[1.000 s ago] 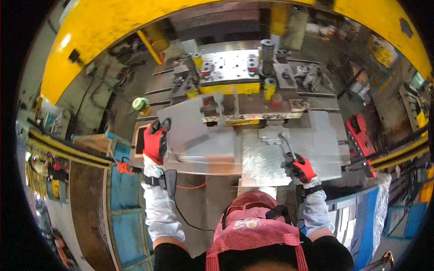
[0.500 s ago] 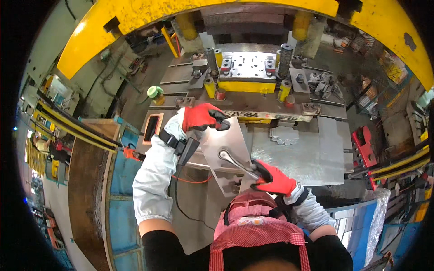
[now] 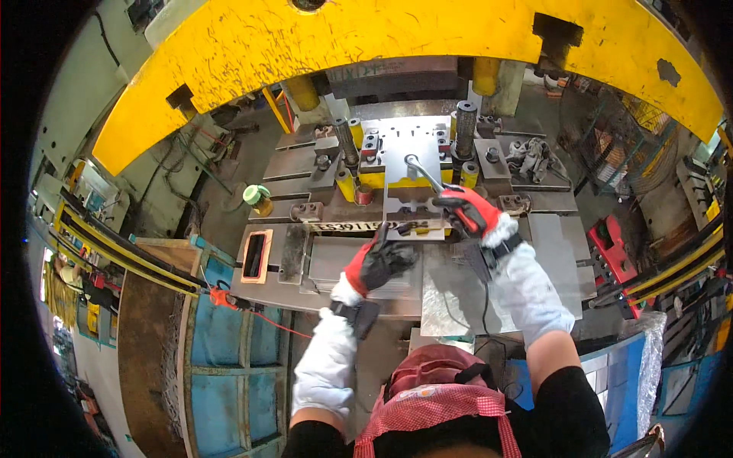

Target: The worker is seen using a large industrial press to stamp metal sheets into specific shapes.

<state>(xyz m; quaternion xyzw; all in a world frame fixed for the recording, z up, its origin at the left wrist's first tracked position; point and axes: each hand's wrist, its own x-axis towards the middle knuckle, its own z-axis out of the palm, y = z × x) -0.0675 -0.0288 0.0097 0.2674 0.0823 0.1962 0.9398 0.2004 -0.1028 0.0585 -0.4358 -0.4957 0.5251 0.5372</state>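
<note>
My right hand (image 3: 467,209), in a red and black glove, is closed around a silver metal handle (image 3: 429,175) with a round end. That round end rests on the face of a narrow, shiny metal sheet (image 3: 398,206). The sheet's far part lies over the die block (image 3: 372,124), and its near part extends over the front of the press bed. My left hand (image 3: 379,263), gloved alike, is by the sheet's near left corner, fingers stretched out and apart. Whether a fingertip touches the sheet I cannot tell.
Dark guide posts (image 3: 466,130) and yellow blocks (image 3: 346,185) flank the die. The yellow press frame (image 3: 336,46) arches overhead. Flat sheets (image 3: 324,256) are stacked below my left hand. At left are a green-capped bottle (image 3: 258,200) and a copper-edged frame (image 3: 256,256); a red control box (image 3: 613,259) stands right.
The sheet has moved forward from near my body onto the die, carried with the handle in my right hand. My left hand has come off its far edge and moved down and right.
</note>
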